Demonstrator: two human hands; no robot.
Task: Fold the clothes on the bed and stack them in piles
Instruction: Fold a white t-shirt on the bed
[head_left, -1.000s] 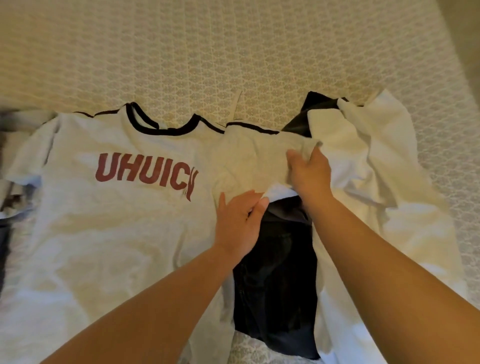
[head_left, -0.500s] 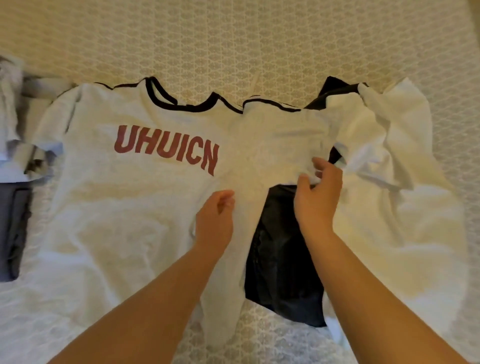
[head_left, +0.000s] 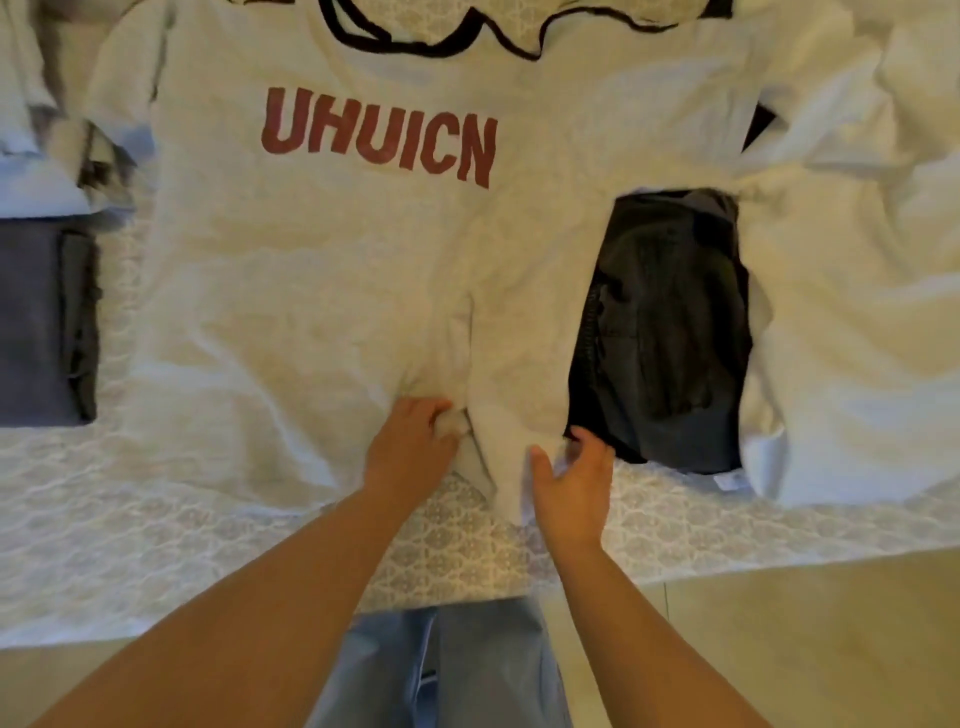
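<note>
The white T-shirt (head_left: 311, 260) with the red letters UHUICN (head_left: 379, 137) and a dark-trimmed collar (head_left: 431, 36) is lying face up and spread flat on the bed (head_left: 130, 545), its chest print reading the right way up from the head view and its hem lying toward the person. The bed is wearing a pale cover with a small lattice pattern. The shirt's right-hand side is lying folded inward as a long narrow flap (head_left: 519, 338) that is running down toward the near edge of the bed.

The left hand (head_left: 410, 447) is gripping a bunched bit of white fabric at the shirt's lower hem, fingers curled into the cloth just left of the flap. The right hand (head_left: 571, 478) is resting at the bottom end of the flap, thumb and fingers partly curled round its edge; the picture is blurred there, so how firmly it is pinching is hard to tell.

Just right of the flap a dark garment (head_left: 665, 332) is lying crumpled on the bed, partly under the white cloth around it. Farther right another white garment (head_left: 857, 312) is lying loose and rumpled, overlapping the dark one's edge. At the left edge of the view a folded grey-blue item (head_left: 36, 322) is sitting on the bed, with pale folded cloth (head_left: 31, 104) above it.

Below the bed's near edge the person's light blue trousers (head_left: 457, 670) and a tan floor (head_left: 805, 649) are showing.
</note>
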